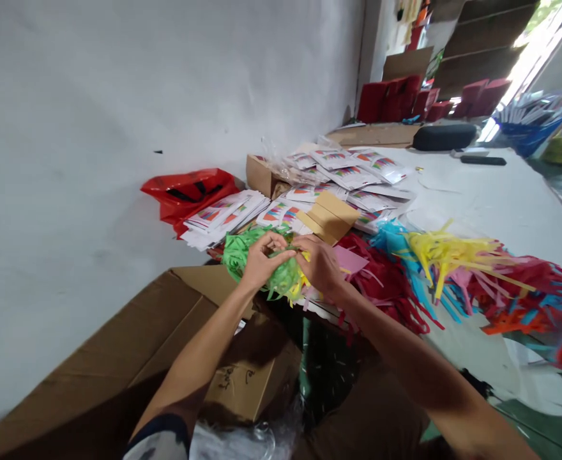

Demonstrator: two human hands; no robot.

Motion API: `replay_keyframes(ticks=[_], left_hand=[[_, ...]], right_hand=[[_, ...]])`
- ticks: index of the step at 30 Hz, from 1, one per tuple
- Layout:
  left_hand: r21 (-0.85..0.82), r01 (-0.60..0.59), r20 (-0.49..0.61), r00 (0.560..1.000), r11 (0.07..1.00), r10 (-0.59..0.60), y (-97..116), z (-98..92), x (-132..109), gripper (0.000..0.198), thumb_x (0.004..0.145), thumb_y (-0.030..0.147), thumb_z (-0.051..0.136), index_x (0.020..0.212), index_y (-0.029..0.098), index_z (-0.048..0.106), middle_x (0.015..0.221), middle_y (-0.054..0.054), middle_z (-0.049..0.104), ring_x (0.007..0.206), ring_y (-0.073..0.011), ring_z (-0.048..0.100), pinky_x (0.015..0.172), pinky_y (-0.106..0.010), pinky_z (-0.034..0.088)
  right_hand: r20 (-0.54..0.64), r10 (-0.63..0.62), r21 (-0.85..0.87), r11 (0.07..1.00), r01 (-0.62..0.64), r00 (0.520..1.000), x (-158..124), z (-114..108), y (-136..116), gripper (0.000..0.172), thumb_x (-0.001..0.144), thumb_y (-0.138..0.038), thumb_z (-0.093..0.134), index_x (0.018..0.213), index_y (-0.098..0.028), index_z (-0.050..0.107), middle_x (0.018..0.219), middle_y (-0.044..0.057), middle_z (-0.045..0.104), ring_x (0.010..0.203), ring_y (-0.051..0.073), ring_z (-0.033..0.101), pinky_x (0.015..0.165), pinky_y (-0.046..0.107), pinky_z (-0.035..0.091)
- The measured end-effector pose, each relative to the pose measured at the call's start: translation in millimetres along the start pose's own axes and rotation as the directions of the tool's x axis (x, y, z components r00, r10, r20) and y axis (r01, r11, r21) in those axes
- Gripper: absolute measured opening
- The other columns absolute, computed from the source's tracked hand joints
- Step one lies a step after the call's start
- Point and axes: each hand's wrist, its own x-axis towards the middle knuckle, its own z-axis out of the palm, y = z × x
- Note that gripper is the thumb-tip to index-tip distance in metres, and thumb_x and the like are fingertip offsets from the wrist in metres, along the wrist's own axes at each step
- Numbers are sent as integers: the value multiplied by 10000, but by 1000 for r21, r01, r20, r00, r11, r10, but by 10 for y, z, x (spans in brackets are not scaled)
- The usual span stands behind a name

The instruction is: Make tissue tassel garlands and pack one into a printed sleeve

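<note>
Pinching a bunch of green paper strips [237, 252] between left hand [262, 260] and right hand [320, 263], brought together fingertip to fingertip and both clamped on the bunch. Held just above the near edge of the white table [492, 198], beside an open cardboard box [132, 358]; gripped at the gathered end, apparently to keep the loose fringe from spreading.

Lying to the right, grouped by colour: red strips [386, 278], blue strips [398, 237] and yellow strips [446, 250], fanned flat across the table, probably kept apart for easy picking.

Stacked behind the hands: printed packets [223, 214], squared into a pile on the wall side, with a looser heap of packets [352, 172] farther back. Resting on these, within reach of the hands, a folded cardboard sheet [329, 217]. Slumped against the grey wall, out of the working area, a red plastic bag [185, 188].

Printed on each packet: a multicoloured fringe motif, with lettering too small to read. Scrawled in dark marker on a box flap: handwriting [230, 377], not legible. No brand name readable anywhere.
</note>
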Motion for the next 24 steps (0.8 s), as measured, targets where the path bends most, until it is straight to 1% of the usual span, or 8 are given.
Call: replay_keyframes(ticks=[3, 6, 9, 12, 14, 17, 21, 24], left_hand=[[-36, 36, -68, 997, 999, -39, -127, -175, 2, 284, 697, 374, 926, 840, 250, 713, 773, 0, 661, 713, -172, 610, 685, -311, 497], [-172, 76, -265, 957, 982, -121, -341, -411, 96, 326, 666, 395, 934, 838, 233, 710, 706, 20, 640, 630, -138, 581, 618, -268, 466], [-344, 101, -477, 838, 934, -266, -578, -675, 280, 389, 599, 400, 942, 832, 218, 690, 662, 39, 607, 578, -118, 556, 563, -239, 439], [-428, 102, -598, 713, 898, -366, -779, -932, 508, 416, 566, 389, 919, 832, 216, 650, 684, 31, 624, 577, -125, 569, 547, -245, 454], [-443, 93, -662, 637, 892, -396, -880, -1082, 650, 391, 582, 369, 894, 812, 218, 615, 664, 37, 614, 558, -121, 557, 539, -245, 453], [-427, 75, -746, 534, 901, -398, -985, -1247, 813, 343, 622, 335, 855, 766, 219, 567, 607, 60, 562, 529, -104, 524, 530, -231, 435], [-378, 70, -817, 443, 923, -369, -1066, -1343, 938, 274, 648, 267, 804, 735, 215, 550, 607, 62, 560, 538, -90, 517, 534, -211, 431], [-344, 86, -841, 415, 935, -348, -1086, -1365, 1000, 255, 659, 263, 782, 720, 218, 539, 595, 60, 553, 530, -91, 512, 523, -208, 430]], right_hand=[[-85, 62, 7, 998, -61, 994, 45, 53, 17, 211, 980, -241, 569, 981, -216, 778, 1041, 80, 790, 991, 253, 722, 913, 382, 548], [-188, 94, 39, 995, -88, 978, 38, -59, 102, 219, 970, -297, 587, 961, -203, 785, 956, 68, 787, 844, 221, 716, 808, 341, 546], [-311, 196, 163, 975, -151, 930, 93, -247, 266, 247, 931, -386, 638, 951, -187, 784, 889, 58, 784, 758, 196, 712, 730, 307, 552], [-392, 331, 332, 921, -203, 859, 203, -470, 454, 287, 842, -449, 714, 909, -176, 772, 775, 35, 760, 690, 192, 706, 656, 298, 556], [-417, 393, 408, 887, -218, 820, 272, -630, 553, 308, 785, -464, 751, 887, -173, 770, 701, 11, 728, 646, 184, 685, 616, 297, 554], [-420, 445, 475, 850, -226, 791, 339, -853, 635, 328, 747, -472, 789, 880, -173, 770, 670, 1, 708, 646, 185, 685, 597, 302, 570], [-371, 520, 558, 787, -263, 769, 383, -1044, 677, 285, 734, -418, 827, 849, -169, 749, 683, 10, 712, 642, 191, 707, 583, 310, 592], [-378, 558, 574, 767, -286, 739, 419, -1134, 701, 230, 749, -350, 835, 836, -161, 738, 663, 4, 696, 618, 179, 700, 549, 284, 576]])
